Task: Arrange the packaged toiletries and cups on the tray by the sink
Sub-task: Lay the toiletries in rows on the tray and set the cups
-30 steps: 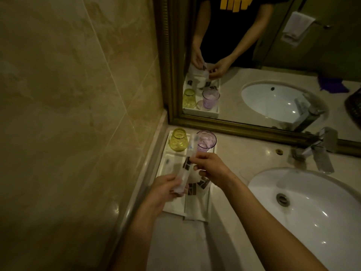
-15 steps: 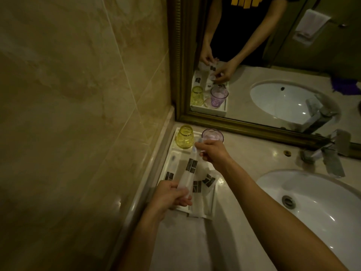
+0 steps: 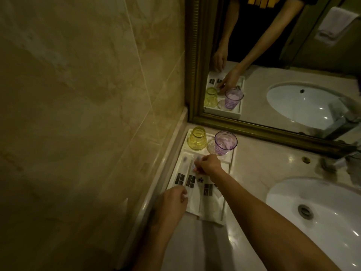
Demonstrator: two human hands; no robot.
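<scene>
A white tray (image 3: 231,160) lies on the counter against the left wall. At its far end stand an upturned yellow cup (image 3: 197,141) and an upright purple cup (image 3: 225,142). Several white packets with dark labels (image 3: 208,189) lie lengthwise in the near part. My right hand (image 3: 207,165) pinches the far end of a long packet (image 3: 190,181) that lies flat beside another along the tray's left side. My left hand (image 3: 174,202) rests at the tray's near left corner, fingers curled by the packets' near ends; whether it grips one I cannot tell.
A white sink basin (image 3: 316,216) fills the right side, with the faucet (image 3: 349,159) at the right edge. A gold-framed mirror (image 3: 273,75) stands behind the tray and reflects it. The marble wall (image 3: 88,114) runs close along the tray's left.
The long packet, held raised and tilted between both hands, has come down flat into the tray beside the left packet. My right hand has dropped below the purple cup.
</scene>
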